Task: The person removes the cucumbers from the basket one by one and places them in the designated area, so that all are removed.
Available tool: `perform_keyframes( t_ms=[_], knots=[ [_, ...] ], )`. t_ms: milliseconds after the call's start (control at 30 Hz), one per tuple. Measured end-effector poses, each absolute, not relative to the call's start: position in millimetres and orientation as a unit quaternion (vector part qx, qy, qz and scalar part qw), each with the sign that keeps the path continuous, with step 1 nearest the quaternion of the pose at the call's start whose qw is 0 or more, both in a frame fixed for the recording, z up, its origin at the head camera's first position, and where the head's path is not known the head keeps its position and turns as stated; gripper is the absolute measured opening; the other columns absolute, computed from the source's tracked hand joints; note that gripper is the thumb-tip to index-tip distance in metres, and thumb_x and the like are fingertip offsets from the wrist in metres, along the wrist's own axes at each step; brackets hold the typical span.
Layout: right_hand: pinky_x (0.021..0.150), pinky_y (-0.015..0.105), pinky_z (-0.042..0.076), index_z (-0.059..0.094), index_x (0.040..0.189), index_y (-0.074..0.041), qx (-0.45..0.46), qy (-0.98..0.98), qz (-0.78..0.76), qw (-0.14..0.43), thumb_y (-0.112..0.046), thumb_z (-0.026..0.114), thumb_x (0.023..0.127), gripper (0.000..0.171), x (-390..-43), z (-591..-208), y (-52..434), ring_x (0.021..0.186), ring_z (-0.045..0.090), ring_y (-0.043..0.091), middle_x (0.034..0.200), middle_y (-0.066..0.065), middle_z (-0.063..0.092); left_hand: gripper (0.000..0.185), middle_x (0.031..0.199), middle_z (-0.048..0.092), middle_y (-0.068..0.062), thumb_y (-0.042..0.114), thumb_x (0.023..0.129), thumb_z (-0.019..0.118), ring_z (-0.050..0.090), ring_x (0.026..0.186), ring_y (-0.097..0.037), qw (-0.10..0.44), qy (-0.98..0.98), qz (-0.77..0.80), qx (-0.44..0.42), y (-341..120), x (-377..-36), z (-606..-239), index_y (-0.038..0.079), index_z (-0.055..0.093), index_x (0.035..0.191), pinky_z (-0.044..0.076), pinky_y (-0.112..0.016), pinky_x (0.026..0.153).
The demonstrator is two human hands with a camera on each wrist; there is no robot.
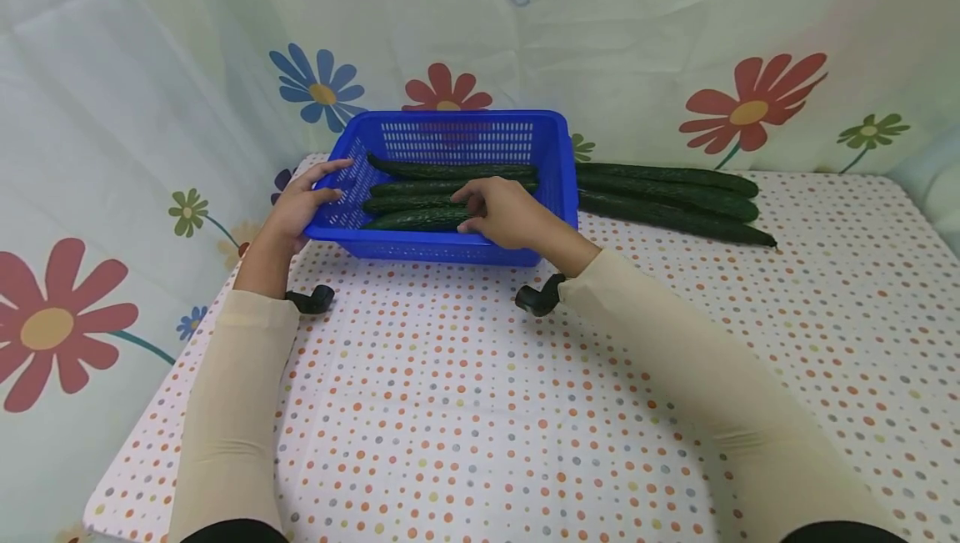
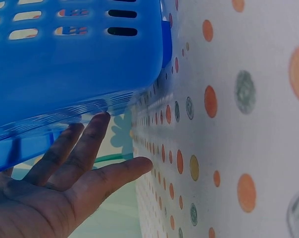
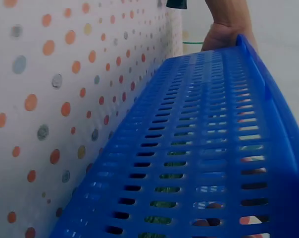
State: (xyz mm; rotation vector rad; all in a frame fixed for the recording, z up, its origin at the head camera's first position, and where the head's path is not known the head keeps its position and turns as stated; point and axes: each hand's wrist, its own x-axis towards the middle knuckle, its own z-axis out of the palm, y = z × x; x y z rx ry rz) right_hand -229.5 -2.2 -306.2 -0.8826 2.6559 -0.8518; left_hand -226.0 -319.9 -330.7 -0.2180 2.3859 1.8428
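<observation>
**Cucumbers in the blue basket**

The blue basket [image 1: 551, 193] sits on the dotted tablecloth [image 1: 480, 409] and holds four cucumbers [image 1: 450, 170]. The right hand [image 1: 506, 213] reaches inside, fingers curled round the nearest cucumber [image 1: 416, 220]. The left hand [image 1: 307, 197] rests, fingers straight, against the basket's left rim. Three loose cucumbers [image 1: 667, 197] lie just right of the basket.

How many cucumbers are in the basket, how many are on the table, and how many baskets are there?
Cucumbers in the basket: 4
Cucumbers on the table: 3
Blue basket: 1
Total: 8 things
</observation>
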Motion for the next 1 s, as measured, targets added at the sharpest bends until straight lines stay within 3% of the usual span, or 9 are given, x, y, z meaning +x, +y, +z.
perform_keyframes(
  t_ms=[133,300,733,1000],
  knots=[
    [0.095,0.038,0.046,0.054,0.127,-0.015,-0.289,0.904,-0.288,0.127,-0.025,0.067,0.083,0.047,-238,-308,-10,0.116,0.051,0.021,0.123,0.008,0.057,0.044,0.153,0.018,0.002,0.015,0.095,0.045,0.033,0.133,-0.035,0.055,0.784,0.614,-0.073,-320,-227,-332,0.039,0.046,0.132,0.042,-0.053,0.094],
    [0.1,0.041,0.042,0.051,0.13,-0.016,-0.282,0.906,-0.273,0.157,-0.028,0.07,0.08,0.054,-248,-310,-16,0.12,0.048,0.023,0.128,0.01,0.054,0.044,0.153,0.019,0.001,0.014,0.094,0.044,0.032,0.134,-0.037,0.056,0.776,0.624,-0.072,-319,-227,-331,0.038,0.047,0.132,0.041,-0.056,0.093],
    [0.109,0.044,0.032,0.037,0.141,-0.012,-0.216,0.934,-0.195,0.208,-0.042,0.064,0.082,0.07,-255,-313,-7,0.133,0.036,0.026,0.145,0.008,0.038,0.044,0.152,0.019,0.002,0.015,0.094,0.045,0.035,0.131,-0.035,0.062,0.779,0.62,-0.065,-314,-231,-331,0.039,0.046,0.132,0.045,-0.048,0.091],
    [0.109,0.042,0.033,0.032,0.142,-0.005,-0.215,0.937,-0.163,0.221,-0.037,0.061,0.085,0.071,-260,-315,-12,0.131,0.038,0.029,0.144,0.013,0.039,0.045,0.153,0.017,-0.002,0.014,0.095,0.043,0.034,0.131,-0.039,0.08,0.76,0.64,-0.072,-318,-227,-329,0.038,0.045,0.133,0.056,-0.036,0.073]
  ],
)
